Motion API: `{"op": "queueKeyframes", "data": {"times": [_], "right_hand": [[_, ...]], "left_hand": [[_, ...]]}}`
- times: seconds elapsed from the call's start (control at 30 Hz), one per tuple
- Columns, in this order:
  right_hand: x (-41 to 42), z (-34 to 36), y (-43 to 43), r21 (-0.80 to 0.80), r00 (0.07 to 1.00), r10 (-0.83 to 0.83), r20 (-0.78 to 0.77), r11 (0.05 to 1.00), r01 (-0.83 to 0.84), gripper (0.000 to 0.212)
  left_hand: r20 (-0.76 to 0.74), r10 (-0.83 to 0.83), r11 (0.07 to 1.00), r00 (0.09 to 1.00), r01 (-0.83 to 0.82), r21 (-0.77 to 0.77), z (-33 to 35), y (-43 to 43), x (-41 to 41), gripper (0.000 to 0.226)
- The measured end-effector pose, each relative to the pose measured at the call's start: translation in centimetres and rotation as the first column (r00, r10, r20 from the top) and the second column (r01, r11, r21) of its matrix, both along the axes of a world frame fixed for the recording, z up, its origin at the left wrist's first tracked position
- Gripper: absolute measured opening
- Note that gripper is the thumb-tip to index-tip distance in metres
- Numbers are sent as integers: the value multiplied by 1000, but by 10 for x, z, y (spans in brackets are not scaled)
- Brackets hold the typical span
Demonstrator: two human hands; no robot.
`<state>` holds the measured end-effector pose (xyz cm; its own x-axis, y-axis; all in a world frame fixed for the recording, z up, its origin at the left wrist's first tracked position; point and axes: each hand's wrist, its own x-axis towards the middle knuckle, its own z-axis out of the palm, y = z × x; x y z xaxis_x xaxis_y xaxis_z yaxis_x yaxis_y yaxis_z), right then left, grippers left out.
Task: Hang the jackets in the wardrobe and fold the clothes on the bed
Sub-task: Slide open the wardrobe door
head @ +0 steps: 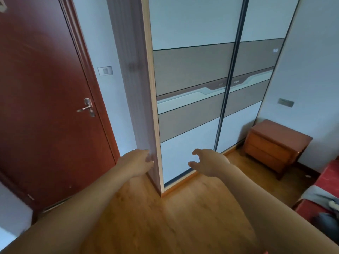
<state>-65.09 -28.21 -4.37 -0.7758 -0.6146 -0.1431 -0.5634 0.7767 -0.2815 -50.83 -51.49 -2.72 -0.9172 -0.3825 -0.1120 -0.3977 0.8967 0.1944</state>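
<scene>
Hands reach for the shut wardrobe point(192, 70), dead ahead!
Left hand point(141, 162), loose and empty, at its upright corner edge; right hand point(209, 162) spread, empty, nearer the left door point(183, 125). Clothes point(319, 197) on the bed point(328, 178), lower right.

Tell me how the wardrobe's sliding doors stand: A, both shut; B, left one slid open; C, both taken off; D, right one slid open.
A: the wardrobe has both panels filling its front, meeting at the dark centre rail, with no interior showing.
</scene>
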Motion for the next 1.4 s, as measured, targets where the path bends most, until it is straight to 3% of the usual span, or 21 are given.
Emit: {"op": "queueKeyframes", "data": {"times": [0.23,0.5,0.8,1.07,1.4], "right_hand": [[-107,7,8,26,987,-159,-14,987,159,61],[-236,4,-4,32,963,-266,-42,963,267,60],[-404,18,-45,42,947,-316,-56,947,318,61],[-529,22,-70,0,974,-216,-61,976,217,63],[-676,39,-79,42,986,127,-110,991,-123,65]], "left_hand": [[-17,-107,993,994,108,38,2,-15,-151,58],[-29,-257,966,966,257,4,-6,-33,-327,60],[-28,-318,948,948,317,-38,0,-67,-506,59],[-12,-224,973,975,223,-66,7,-88,-606,58],[-43,88,992,995,-92,-84,24,-61,-677,48]]}}
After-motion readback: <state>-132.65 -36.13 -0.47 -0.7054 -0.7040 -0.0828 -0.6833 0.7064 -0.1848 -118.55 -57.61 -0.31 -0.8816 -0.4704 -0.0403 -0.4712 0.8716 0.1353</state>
